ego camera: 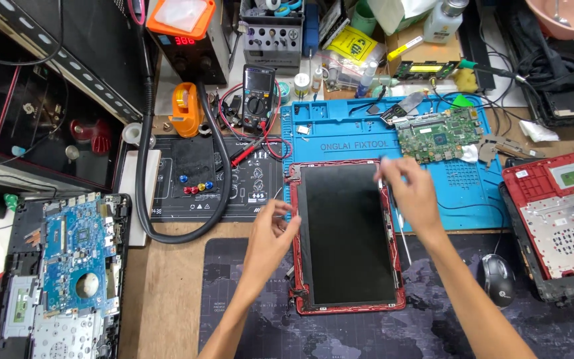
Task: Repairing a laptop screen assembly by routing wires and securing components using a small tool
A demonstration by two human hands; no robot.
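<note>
A dark laptop screen panel (347, 233) lies flat in a red lid frame (298, 266) in the middle of the bench. My left hand (270, 236) rests at the frame's left edge, fingers curled against it. Over the panel's upper right corner my right hand (410, 193) pinches at the edge; whether it holds something small I cannot tell. A thin metal rod (403, 242) lies along the frame's right side.
A green circuit board (438, 136) sits on the blue mat (340, 136). An opened red laptop base (559, 219) is at right, a mouse (497, 278) beside it. Another opened laptop with a blue board (68, 259) lies left. A multimeter (258, 96) and black hose (144, 199) stand behind.
</note>
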